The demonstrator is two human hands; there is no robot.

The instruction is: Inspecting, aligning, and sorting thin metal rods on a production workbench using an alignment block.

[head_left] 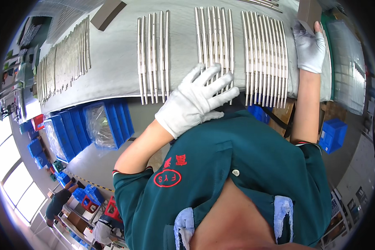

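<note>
My left hand (196, 98), in a white glove, lies with fingers spread over the near ends of the middle group of silver metal rods (214, 35). Nothing is visibly gripped in it; whether the fingers press on the rods I cannot tell. At the far right, my right hand (311, 49), also gloved but with a bare fingertip showing, holds a grey-brown rectangular block (309, 16). Beside it lies another row of rods (266, 58), side by side on the pale table covering (112, 54). A further group of rods (153, 54) lies left of the middle one.
Many more rods (64, 62) line the table's left end, near a second grey-brown block (108, 14). Clear plastic trays (348, 62) stand at the right. Blue crates (73, 129) sit below the table's front edge, another blue crate (333, 135) at right. People work at lower left.
</note>
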